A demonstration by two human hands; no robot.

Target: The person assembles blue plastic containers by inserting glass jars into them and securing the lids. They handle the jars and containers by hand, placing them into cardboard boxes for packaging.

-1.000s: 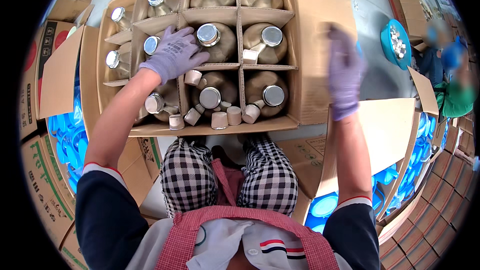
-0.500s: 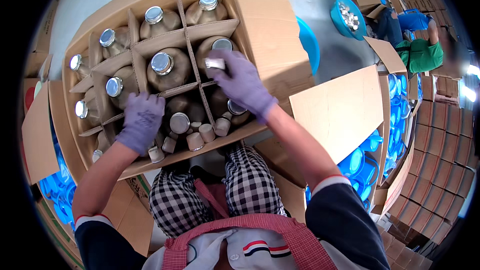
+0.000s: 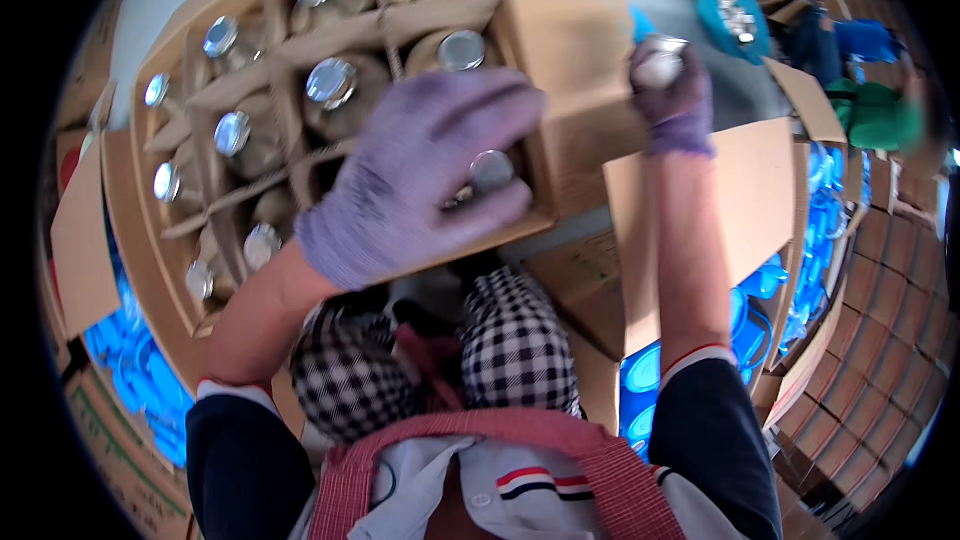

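Note:
Below my hands, an open cardboard box [image 3: 590, 100] holds several clear glass bottles [image 3: 360, 80] with silver lids, standing in cardboard dividers [image 3: 440, 18]. My left hand [image 3: 425, 170], in a purple glove, is spread open over the near right cells, blurred by motion. It hides part of the dividers and the box's near side. A silver-lidded bottle [image 3: 490, 172] shows between its thumb and fingers. To the right, beyond the box flap, my gloved right hand [image 3: 680, 100] is closed around whitish, silver-edged caps [image 3: 662, 65]; how many is unclear.
A blue basin [image 3: 735, 20] of small whitish pieces stands on the floor at far right, near a person in green [image 3: 880, 118]. Boxes of blue plastic items [image 3: 650, 370] flank me on both sides. Stacked cartons [image 3: 850, 340] line the right.
My right hand has moved right, out of the box, carrying whitish caps. My left hand has swung right and opened over the near right cells. The view has shifted slightly.

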